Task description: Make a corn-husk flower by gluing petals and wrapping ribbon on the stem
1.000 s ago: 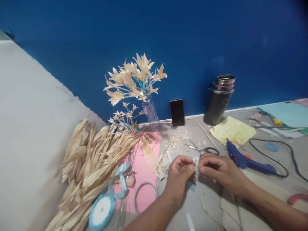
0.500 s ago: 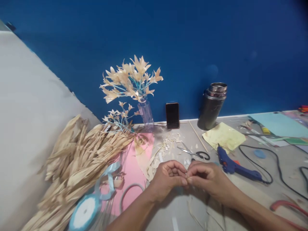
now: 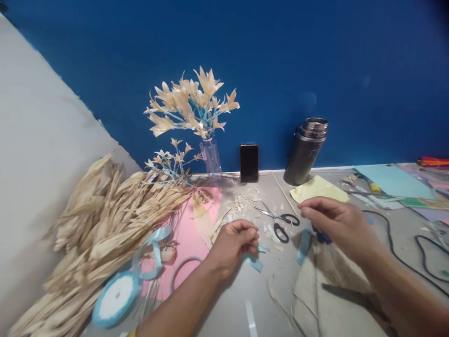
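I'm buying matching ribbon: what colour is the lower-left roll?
The ribbon is light blue; the head view shows it best, around a white spool.

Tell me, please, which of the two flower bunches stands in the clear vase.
The larger, upper bunch does; the smaller bunch is lower, left of the vase.

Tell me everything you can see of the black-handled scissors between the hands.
The scissors lie flat on the grey table, between and just beyond the left hand and right hand, touched by neither. They have silvery, metal-looking blades and two black, plastic-looking loop handles. The handles are spread, so the scissors look open. The blades point left and away from the person; pale scraps lie around them.
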Demonstrator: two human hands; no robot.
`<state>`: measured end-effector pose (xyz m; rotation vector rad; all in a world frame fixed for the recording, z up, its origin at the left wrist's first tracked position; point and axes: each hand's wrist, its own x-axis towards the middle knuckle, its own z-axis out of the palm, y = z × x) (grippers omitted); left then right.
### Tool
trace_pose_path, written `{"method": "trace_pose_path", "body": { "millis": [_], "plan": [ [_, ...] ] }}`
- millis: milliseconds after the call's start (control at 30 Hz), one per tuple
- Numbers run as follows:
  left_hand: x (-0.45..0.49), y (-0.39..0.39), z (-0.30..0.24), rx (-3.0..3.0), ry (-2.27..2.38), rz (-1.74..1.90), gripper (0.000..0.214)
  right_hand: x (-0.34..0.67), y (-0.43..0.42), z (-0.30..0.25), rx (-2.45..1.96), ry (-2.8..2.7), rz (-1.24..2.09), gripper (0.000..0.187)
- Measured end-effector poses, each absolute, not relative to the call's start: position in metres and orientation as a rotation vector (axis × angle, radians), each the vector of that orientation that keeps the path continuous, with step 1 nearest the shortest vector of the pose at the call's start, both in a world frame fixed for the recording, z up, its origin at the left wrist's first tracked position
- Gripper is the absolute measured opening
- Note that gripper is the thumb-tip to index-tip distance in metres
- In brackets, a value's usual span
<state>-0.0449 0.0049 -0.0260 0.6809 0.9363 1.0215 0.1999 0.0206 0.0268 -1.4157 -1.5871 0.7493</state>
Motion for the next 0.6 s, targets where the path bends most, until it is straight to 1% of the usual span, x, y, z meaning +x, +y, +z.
{"method": "trace_pose_path", "body": {
  "millis": [133, 233, 333, 400, 533, 600],
  "plan": [
    [-0.053, 0.011, -0.017, 0.633, 0.918, 1.172, 0.036, 0.215, 0.015, 0.037, -1.481, -1.818, 0.639, 0.036],
    [-0.058, 0.013, -0.008, 0.608, 0.920, 1.241, 0.038, 0.210, 0.023, 0.042, -1.467, -2.065, 0.550, 0.031],
    [-0.061, 0.014, -0.002, 0.625, 0.920, 1.301, 0.036, 0.193, 0.053, 0.042, -1.447, -2.300, 0.407, 0.022],
    [-0.060, 0.014, -0.002, 0.637, 0.924, 1.319, 0.036, 0.178, 0.082, 0.037, -1.527, -2.406, 0.452, 0.019],
    [-0.055, 0.015, -0.012, 0.643, 0.945, 1.258, 0.038, 0.151, 0.139, 0.015, -1.560, -2.415, 0.519, 0.010],
    [-0.053, 0.014, -0.019, 0.662, 0.963, 1.223, 0.038, 0.142, 0.157, 0.002, -1.568, -2.411, 0.566, 0.011]
  ]
}}
